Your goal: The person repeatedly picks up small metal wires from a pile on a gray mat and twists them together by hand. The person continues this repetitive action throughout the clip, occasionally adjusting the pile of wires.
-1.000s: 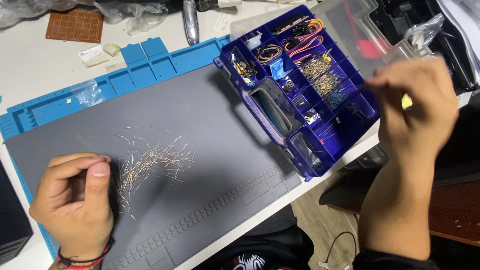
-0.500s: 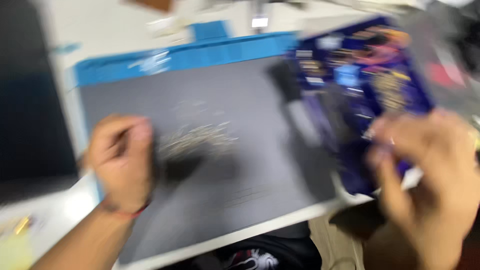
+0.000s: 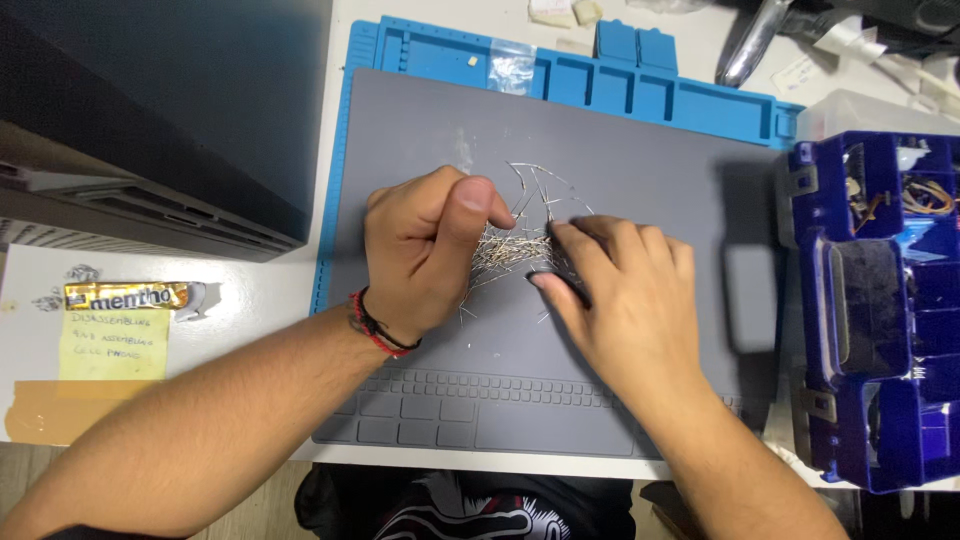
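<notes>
Both hands gathering a heap of thin wire parts on a grey mat.

Nearest, the right hand [image 3: 620, 290] lies flat with fingers together, cupped against the wire pile [image 3: 515, 245] as if to stop it spreading; the left hand [image 3: 425, 255] is curled loosely at the pile's other side, thumb pressed to its fingers, hemming it in. The pile sits mid-mat [image 3: 620, 150]; a blue parts box [image 3: 880, 300] stands open at the right.

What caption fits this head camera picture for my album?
Left hand and right hand gather a pile of thin metal leads on a grey mat.
</notes>
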